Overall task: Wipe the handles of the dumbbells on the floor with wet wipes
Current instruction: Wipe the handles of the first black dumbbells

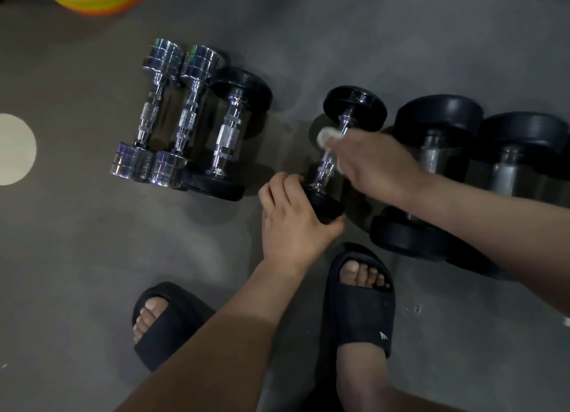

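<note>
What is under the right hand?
The right hand presses a white wet wipe around the chrome handle of a black dumbbell. The handle's middle is covered.

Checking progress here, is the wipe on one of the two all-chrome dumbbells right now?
No, the right hand presses the wet wipe on the handle of a black-ended dumbbell steadied by the left hand.

Gym or home workout area: chrome dumbbells (154,112) and black rubber-headed dumbbells (438,171) lie on grey rubber flooring (77,242) with a painted circle (14,149).
</note>
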Demonstrator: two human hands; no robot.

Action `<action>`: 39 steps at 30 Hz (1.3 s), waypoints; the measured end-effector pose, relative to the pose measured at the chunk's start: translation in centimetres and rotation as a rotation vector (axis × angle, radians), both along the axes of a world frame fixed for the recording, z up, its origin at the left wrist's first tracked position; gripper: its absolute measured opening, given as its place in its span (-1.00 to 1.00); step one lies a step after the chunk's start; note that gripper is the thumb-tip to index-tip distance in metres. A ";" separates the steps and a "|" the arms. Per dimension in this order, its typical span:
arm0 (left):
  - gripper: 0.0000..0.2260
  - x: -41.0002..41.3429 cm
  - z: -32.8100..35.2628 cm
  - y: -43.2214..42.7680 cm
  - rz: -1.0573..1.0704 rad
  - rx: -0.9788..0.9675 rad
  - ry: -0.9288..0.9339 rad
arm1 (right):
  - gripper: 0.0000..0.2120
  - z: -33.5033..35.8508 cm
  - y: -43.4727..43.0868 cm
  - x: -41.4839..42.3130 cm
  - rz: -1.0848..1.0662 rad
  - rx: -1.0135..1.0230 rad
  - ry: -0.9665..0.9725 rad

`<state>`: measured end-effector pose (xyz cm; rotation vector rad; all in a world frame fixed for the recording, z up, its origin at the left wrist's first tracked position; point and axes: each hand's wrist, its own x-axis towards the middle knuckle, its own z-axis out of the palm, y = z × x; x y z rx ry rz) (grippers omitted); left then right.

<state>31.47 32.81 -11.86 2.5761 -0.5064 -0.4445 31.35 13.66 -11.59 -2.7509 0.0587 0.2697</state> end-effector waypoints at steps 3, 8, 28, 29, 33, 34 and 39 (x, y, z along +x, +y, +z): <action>-0.21 0.4 -0.2 0.2 0.008 -0.011 0.006 | -0.61 -0.2 1.1 -1.6 0.366 0.174 0.024; -0.16 1.1 -0.3 0.5 0.031 -0.032 0.003 | -0.57 -1.0 -1.3 0.5 0.161 0.048 -0.096; -0.20 2.9 0.0 1.8 0.108 -0.168 0.229 | -0.70 -0.1 0.3 -0.4 0.246 0.242 -0.198; -0.20 2.7 0.1 1.7 0.124 -0.177 0.238 | -0.69 0.0 1.2 0.2 0.230 0.264 -0.205; -0.16 2.1 0.6 1.5 0.181 -0.193 0.169 | -0.68 -1.5 2.2 -0.5 0.266 0.237 -0.071; -0.17 2.1 0.7 1.6 0.187 -0.191 0.128 | -0.72 -1.6 1.8 -1.0 0.270 0.219 -0.050; -0.35 1.5 0.8 1.1 0.198 -0.181 0.001 | -0.80 -0.4 -0.3 -0.2 -0.001 0.188 -0.106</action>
